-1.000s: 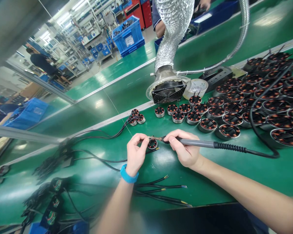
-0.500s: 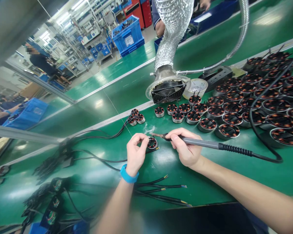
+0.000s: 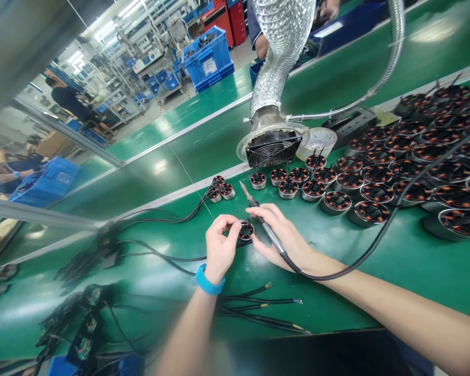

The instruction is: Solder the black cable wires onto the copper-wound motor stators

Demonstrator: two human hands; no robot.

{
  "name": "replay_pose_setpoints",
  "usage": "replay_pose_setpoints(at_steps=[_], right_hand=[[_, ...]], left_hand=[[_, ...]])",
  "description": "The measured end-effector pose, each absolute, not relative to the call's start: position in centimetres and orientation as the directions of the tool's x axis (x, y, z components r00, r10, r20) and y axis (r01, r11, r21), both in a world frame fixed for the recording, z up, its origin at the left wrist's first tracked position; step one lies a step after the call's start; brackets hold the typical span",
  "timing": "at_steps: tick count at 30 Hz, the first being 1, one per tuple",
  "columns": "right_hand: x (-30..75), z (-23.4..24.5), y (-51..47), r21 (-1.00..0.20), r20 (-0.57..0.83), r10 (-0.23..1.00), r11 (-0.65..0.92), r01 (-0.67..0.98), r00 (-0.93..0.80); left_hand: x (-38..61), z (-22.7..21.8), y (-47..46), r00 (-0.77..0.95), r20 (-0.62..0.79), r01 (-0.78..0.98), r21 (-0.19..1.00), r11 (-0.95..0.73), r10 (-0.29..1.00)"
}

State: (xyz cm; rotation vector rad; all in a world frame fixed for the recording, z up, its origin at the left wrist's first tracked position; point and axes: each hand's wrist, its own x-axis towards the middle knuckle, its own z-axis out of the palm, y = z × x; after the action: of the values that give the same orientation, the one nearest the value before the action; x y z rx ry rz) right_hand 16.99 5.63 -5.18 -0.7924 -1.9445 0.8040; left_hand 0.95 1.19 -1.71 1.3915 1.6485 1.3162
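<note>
The stator [image 3: 246, 230] at the left hand [image 3: 220, 248] is partly concealed by the fingers; its wire joints are too small to assess. The stators [image 3: 465, 223] along the right edge are cut off by the frame. The wire bundles [image 3: 78, 334] at lower left are blurred. The co-worker's sleeve [image 3: 253, 26] is cut off at the top edge, partly behind the foil duct [image 3: 284, 47].

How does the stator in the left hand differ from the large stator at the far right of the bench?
The stator is pinched in the left hand's fingers, while the large stator rests untouched on the green bench. The held one looks much smaller here. It sits apart near the soldering iron; the large stator stands among a crowded group. Both are round, with copper-coloured windings.
</note>
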Motion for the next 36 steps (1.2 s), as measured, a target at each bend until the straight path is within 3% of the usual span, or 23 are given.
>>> replay_pose_setpoints(at_steps=[6,12,21,27,32,36], right_hand=[[16.8,-6.1,5.8,-0.822,0.403,0.734,0.553,0.137,-0.547],[16.2,-6.8,6.3,-0.814,0.463,0.705,0.579,0.059,-0.537],[16.7,-6.6,7.3,-0.768,0.5,0.681,0.634,0.09,-0.536],[18.3,-5.2,8.4,-0.629,0.535,0.595,0.754,0.187,-0.6],[18.5,-5.4,8.5,-0.65,0.506,0.588,0.741,0.169,-0.631],[18.5,-5.5,8.6,-0.661,0.497,0.583,0.734,0.155,-0.643]], left_hand=[[0.8,-1.9,1.2,-0.249,0.148,0.352,0.934,-0.053,0.957],[0.8,-2.1,1.2,-0.256,0.143,0.352,0.935,-0.046,0.956],[0.1,-1.9,1.1,-0.273,0.166,0.337,0.939,-0.068,0.948],[-0.4,-2.2,1.1,-0.265,0.049,0.341,0.939,0.046,0.963],[-1.1,-1.6,1.6,-0.26,0.002,0.334,0.938,0.088,0.966],[-1.0,-0.1,2.9,-0.205,-0.116,0.309,0.935,0.177,0.972]])
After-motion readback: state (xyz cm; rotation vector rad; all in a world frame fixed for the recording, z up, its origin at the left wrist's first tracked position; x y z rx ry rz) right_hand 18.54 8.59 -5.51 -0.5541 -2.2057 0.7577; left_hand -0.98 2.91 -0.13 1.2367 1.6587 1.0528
